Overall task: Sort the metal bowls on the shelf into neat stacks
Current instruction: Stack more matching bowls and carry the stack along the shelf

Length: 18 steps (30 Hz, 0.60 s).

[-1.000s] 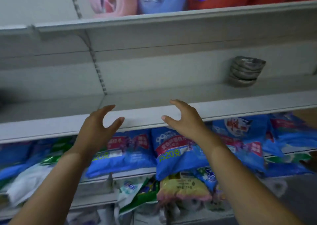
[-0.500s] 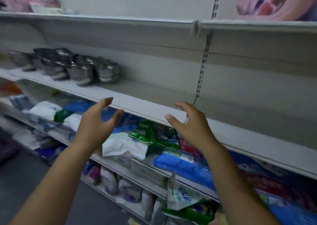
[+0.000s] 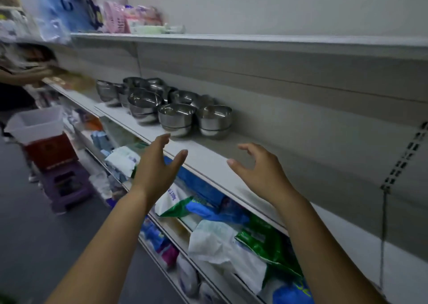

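Note:
Several shiny metal bowls (image 3: 176, 116) stand in short stacks on the white shelf (image 3: 208, 160), bunched at its left half. The nearest stack (image 3: 215, 121) is at the right end of the group. My left hand (image 3: 158, 167) hovers in front of the shelf edge, just below and near the closest bowls, fingers spread and empty. To its right, my right hand (image 3: 259, 167) is raised over the bare shelf board, fingers curled apart, holding nothing. Neither hand touches a bowl.
Packaged goods (image 3: 222, 238) fill the shelves below. The upper shelf (image 3: 231, 39) overhangs the bowls. On the aisle floor at left stand a white bin (image 3: 37, 123), a red box and a purple stool (image 3: 67, 185). Another person's arm (image 3: 23, 74) is at the far left.
The view has swung left along the aisle, bringing the group of bowls from the far left to just ahead of my hands. Both hands stay open and empty.

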### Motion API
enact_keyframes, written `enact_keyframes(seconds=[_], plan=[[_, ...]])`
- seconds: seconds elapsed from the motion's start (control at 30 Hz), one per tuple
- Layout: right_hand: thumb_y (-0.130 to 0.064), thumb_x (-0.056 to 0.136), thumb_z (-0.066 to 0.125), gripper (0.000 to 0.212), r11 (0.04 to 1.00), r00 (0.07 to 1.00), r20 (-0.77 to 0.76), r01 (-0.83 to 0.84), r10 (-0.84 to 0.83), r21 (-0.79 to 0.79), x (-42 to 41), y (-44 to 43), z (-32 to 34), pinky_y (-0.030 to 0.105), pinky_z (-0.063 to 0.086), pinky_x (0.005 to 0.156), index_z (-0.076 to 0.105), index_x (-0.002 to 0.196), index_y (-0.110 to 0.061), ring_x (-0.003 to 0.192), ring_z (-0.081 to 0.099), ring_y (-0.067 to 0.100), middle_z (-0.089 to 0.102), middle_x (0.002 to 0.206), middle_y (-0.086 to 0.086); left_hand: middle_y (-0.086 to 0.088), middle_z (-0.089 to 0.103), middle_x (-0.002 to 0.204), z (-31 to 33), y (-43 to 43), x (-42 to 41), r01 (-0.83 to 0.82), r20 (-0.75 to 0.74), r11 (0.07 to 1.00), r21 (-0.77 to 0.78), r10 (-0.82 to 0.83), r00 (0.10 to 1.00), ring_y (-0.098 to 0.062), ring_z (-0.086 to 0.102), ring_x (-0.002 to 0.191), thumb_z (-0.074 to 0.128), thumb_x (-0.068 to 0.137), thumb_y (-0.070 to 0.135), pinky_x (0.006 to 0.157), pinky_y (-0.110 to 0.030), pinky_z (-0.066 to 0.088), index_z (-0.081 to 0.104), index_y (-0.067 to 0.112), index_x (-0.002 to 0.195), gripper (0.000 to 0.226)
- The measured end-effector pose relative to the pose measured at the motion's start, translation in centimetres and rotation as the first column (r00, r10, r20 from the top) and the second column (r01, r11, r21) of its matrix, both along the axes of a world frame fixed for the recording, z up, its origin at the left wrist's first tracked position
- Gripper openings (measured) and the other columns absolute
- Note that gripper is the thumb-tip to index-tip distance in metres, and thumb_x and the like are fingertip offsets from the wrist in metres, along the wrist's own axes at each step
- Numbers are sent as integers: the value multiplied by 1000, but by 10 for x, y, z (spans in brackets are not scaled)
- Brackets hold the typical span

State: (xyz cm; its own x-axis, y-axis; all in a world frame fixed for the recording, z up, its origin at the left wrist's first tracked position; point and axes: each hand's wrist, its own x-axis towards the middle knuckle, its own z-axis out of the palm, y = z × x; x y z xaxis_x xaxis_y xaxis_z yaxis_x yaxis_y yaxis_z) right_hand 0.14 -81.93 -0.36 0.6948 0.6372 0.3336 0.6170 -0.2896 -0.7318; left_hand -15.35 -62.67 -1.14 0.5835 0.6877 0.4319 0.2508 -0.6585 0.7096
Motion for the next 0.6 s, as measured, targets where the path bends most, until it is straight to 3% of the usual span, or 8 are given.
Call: enact_keyframes(seconds=[0.2, 0.3, 0.47, 0.6], plan=[[-48, 90, 71, 48, 997, 989, -133, -70, 67, -13, 23, 72, -8, 28, 43, 104, 59, 133, -30, 130, 53, 11, 59, 138, -7, -3, 42, 155, -26, 66, 16, -107, 51, 988, -109, 113, 992, -19, 42, 141, 68, 89, 50, 109, -36, 39, 34, 18, 153, 79], [-45, 90, 72, 49, 1000, 993, -116, -19, 20, 12, 34, 103, -4, 26, 43, 104, 60, 134, -26, 128, 55, 12, 61, 136, -6, -4, 41, 156, -23, 105, 36, -100, 94, 987, -130, 112, 989, -20, 42, 141, 70, 87, 53, 110, -44, 42, 33, 20, 152, 82], [-40, 88, 75, 50, 979, 982, -83, 178, -170, 101, 49, 147, 0, 16, 36, 89, 57, 133, -30, 121, 54, 12, 56, 132, -4, 2, 42, 154, -17, 159, 87, 60, 175, 992, -108, -41, 984, -18, 39, 141, 74, 81, 60, 113, -48, 39, 34, 30, 150, 85], [-35, 86, 79, 62, 929, 941, -85, 337, -328, 151, 60, 182, -7, 15, 36, 91, 52, 141, -27, 127, 52, 15, 46, 143, 2, 1, 38, 154, -21, 196, 118, 221, 181, 971, -88, -202, 962, -21, 35, 145, 71, 75, 73, 114, -50, 39, 36, 36, 147, 88]])
